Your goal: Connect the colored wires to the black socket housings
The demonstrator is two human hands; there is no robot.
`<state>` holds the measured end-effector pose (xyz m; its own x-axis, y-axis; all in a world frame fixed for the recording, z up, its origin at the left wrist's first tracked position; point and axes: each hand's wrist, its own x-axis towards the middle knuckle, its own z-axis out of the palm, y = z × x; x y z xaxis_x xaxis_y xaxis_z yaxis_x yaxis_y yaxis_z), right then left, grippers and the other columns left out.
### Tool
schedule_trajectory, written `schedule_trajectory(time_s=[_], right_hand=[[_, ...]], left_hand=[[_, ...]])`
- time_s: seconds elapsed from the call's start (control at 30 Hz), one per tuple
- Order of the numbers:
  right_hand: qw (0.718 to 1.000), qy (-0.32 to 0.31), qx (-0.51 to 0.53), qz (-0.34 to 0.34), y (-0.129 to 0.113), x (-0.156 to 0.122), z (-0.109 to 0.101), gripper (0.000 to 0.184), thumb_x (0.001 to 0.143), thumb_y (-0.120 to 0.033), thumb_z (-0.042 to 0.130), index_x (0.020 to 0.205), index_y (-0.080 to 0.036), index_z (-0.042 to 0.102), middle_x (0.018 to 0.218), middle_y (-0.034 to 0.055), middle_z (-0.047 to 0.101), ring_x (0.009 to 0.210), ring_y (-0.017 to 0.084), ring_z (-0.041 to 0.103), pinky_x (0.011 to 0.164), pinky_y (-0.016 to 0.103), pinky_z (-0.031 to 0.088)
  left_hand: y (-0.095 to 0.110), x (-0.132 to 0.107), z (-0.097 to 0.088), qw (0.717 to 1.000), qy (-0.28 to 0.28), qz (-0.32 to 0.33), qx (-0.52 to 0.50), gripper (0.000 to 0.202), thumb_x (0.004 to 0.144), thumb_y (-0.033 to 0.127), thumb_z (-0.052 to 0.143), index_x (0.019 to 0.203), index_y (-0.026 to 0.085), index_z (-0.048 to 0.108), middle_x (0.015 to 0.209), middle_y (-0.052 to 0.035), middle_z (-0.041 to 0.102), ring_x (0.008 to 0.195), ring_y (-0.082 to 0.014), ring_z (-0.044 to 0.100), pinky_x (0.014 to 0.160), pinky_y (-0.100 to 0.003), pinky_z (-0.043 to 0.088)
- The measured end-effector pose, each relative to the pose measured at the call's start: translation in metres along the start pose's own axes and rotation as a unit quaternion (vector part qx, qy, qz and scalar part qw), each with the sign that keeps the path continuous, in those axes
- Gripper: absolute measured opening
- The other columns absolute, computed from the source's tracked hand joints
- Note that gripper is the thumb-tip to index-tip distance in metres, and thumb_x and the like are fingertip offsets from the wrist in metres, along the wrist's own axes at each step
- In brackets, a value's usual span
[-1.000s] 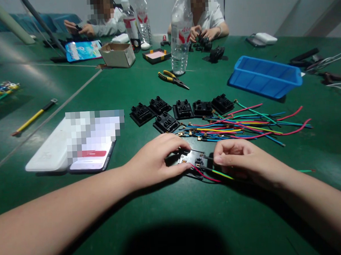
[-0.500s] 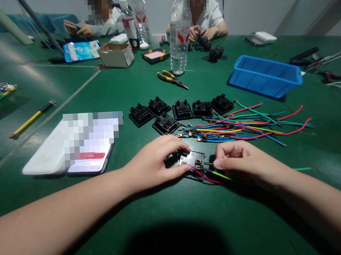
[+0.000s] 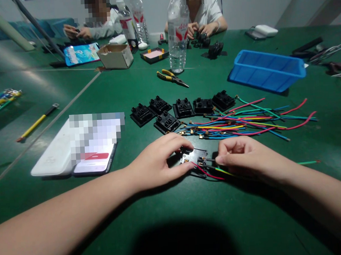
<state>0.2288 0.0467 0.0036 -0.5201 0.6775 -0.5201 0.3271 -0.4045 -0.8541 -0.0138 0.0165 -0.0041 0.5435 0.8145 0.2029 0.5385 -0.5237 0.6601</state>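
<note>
A black socket module [image 3: 195, 161] lies on the green table [image 3: 174, 203] between my hands, with a red wire and a yellow-green wire [image 3: 222, 172] running out of it to the right. My left hand [image 3: 159, 160] grips the module's left side, fingers curled over it. My right hand [image 3: 242, 154] is closed in a pinch on the yellow-green wire right beside the module. Behind them lies a loose bundle of coloured wires [image 3: 244, 121] with brass terminals, and several more black modules [image 3: 183, 107] sit in a row.
A phone [image 3: 96, 154] on a white pad [image 3: 50, 162] lies to the left. Farther back are a blue bin [image 3: 266, 69], yellow-handled pliers [image 3: 170, 78], a water bottle [image 3: 178, 32], a cardboard box [image 3: 115, 56] and a yellow pencil [image 3: 35, 123]. Two other people work at the far edge.
My hands stay on the module and wire with barely any movement. The view has shifted slightly, so everything sits a little higher and to the right.
</note>
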Motion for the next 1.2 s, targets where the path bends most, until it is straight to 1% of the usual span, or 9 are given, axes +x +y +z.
schedule_trajectory(time_s=[0.1,0.27,0.5,0.67,0.87,1.03,1.2], right_hand=[[1.000,0.004,-0.003,-0.004,0.0000,-0.0006,-0.0001,0.036,0.062,-0.038,0.079,0.058,-0.018,0.049,0.046,-0.0077,0.041,0.041,0.005,0.029,0.039,0.021,0.015],[1.000,-0.003,0.000,-0.002,-0.0003,-0.0020,0.0002,0.036,0.064,-0.038,0.078,0.059,-0.019,0.048,0.046,-0.0079,0.040,0.041,0.004,0.028,0.040,0.021,0.014],[1.000,-0.003,-0.019,-0.009,0.0004,-0.0013,0.0011,0.036,0.065,-0.040,0.077,0.060,-0.019,0.048,0.046,-0.0078,0.040,0.040,0.004,0.027,0.038,0.021,0.013],[1.000,-0.002,-0.015,-0.013,0.0008,-0.0005,0.0013,0.038,0.064,-0.041,0.078,0.059,-0.019,0.047,0.046,-0.0079,0.040,0.040,0.004,0.028,0.039,0.021,0.014],[1.000,-0.009,-0.009,-0.029,-0.0012,-0.0004,0.0009,0.037,0.064,-0.037,0.079,0.059,-0.018,0.048,0.048,-0.0078,0.042,0.043,0.004,0.029,0.041,0.020,0.017],[1.000,-0.008,-0.012,-0.015,-0.0003,-0.0009,0.0005,0.037,0.066,-0.038,0.078,0.060,-0.019,0.048,0.047,-0.0083,0.040,0.041,0.004,0.027,0.039,0.020,0.014],[1.000,-0.006,-0.026,-0.011,0.0008,-0.0007,-0.0001,0.037,0.065,-0.040,0.077,0.059,-0.019,0.047,0.046,-0.0077,0.040,0.041,0.005,0.029,0.039,0.021,0.015]], left_hand=[[0.0005,-0.0007,-0.0001,1.000,-0.007,-0.002,0.001,0.030,0.088,0.034,0.063,0.112,0.017,0.059,0.110,-0.0089,0.065,0.100,-0.0203,0.059,0.088,-0.035,0.050],[0.0010,-0.0018,-0.0008,1.000,-0.012,-0.005,-0.005,0.030,0.089,0.032,0.060,0.113,0.015,0.059,0.109,-0.0085,0.063,0.099,-0.0188,0.058,0.088,-0.033,0.049],[0.0012,-0.0008,-0.0014,1.000,-0.013,0.002,0.008,0.027,0.089,0.030,0.059,0.112,0.017,0.058,0.107,-0.0083,0.063,0.098,-0.0200,0.058,0.088,-0.036,0.050],[0.0002,-0.0003,-0.0007,1.000,-0.015,0.004,0.006,0.027,0.089,0.029,0.059,0.112,0.015,0.059,0.107,-0.0085,0.063,0.097,-0.0195,0.058,0.087,-0.035,0.049],[0.0005,0.0000,-0.0013,1.000,-0.018,0.001,0.005,0.026,0.089,0.029,0.059,0.111,0.016,0.059,0.107,-0.0082,0.063,0.098,-0.0194,0.058,0.087,-0.034,0.049],[-0.0004,0.0002,-0.0015,1.000,-0.020,-0.001,0.004,0.025,0.089,0.028,0.060,0.111,0.015,0.060,0.107,-0.0077,0.064,0.097,-0.0184,0.058,0.086,-0.033,0.048],[-0.0017,0.0003,-0.0008,1.000,-0.024,0.002,0.003,0.027,0.088,0.031,0.062,0.110,0.015,0.062,0.106,-0.0072,0.064,0.095,-0.0177,0.058,0.084,-0.031,0.048]])
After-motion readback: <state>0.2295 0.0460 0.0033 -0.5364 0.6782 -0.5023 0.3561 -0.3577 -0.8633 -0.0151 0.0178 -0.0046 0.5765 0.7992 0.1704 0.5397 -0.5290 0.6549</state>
